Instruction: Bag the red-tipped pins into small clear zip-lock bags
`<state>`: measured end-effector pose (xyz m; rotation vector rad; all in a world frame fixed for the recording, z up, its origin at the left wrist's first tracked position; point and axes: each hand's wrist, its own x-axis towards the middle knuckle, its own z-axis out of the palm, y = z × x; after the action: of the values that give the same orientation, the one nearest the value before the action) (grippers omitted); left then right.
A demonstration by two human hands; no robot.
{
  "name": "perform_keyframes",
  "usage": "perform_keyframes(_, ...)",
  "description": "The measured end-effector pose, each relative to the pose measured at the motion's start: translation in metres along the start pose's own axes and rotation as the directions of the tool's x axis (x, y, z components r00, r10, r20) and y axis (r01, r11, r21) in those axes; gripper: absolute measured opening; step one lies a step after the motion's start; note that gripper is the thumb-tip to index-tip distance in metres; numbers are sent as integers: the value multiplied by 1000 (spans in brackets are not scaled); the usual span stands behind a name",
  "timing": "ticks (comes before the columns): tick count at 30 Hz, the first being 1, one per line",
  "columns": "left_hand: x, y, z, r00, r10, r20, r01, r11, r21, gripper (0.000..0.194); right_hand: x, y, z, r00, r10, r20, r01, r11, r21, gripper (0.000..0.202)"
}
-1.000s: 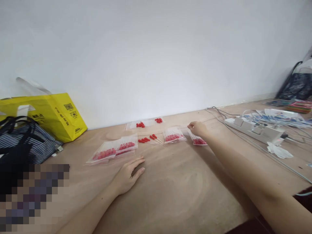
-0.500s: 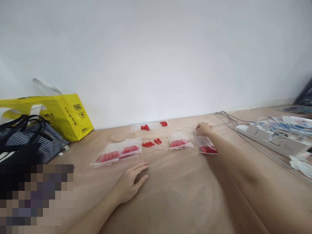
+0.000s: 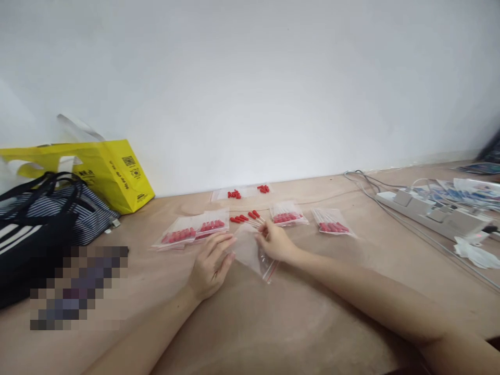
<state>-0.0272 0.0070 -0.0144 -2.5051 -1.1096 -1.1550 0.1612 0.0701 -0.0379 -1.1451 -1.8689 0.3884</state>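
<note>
A clear zip bag (image 3: 249,251) with a red seal line lies tilted above the table between my hands. My right hand (image 3: 276,244) pinches its right side; no red piece shows inside. My left hand (image 3: 210,266) is beside its left edge, fingers stretched and slightly apart, perhaps touching it. Just beyond lie several loose thin pale sticks with red heads (image 3: 239,219), their lower ends partly hidden by the bag and hand. Filled bags of the same sticks rest around: overlapping ones (image 3: 179,237) on the left, one bag (image 3: 288,214) behind my right hand, another bag (image 3: 334,223) further right.
By the wall, red pieces (image 3: 234,194) lie on clear plastic (image 3: 250,191). A yellow bag (image 3: 125,179) and a striped black bag (image 3: 88,208) stand left. On the right are a white power strip (image 3: 429,221), cables (image 3: 363,187), flat packets (image 3: 472,190) and crumpled white plastic (image 3: 476,252).
My right hand has come back from the far right to the middle with a zip bag in it. My left hand has shifted slightly up beside that bag.
</note>
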Motion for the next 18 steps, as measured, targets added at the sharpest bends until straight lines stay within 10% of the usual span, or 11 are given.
perform_keyframes(6,-6,9,4,885,-99,455,116,993,-10,31,-19,0,-42,988,-138,70,152,955,-256,18)
perform_keyframes(12,0,7,4,841,-185,509,232,972,-30,33,-33,77,-119,921,345,-180,-369,629,-684,45)
perform_keyframes(18,2,3,6,840,-235,490,274,962,-9,35,-14,120,-115,920,392,16,-286,697,-657,44)
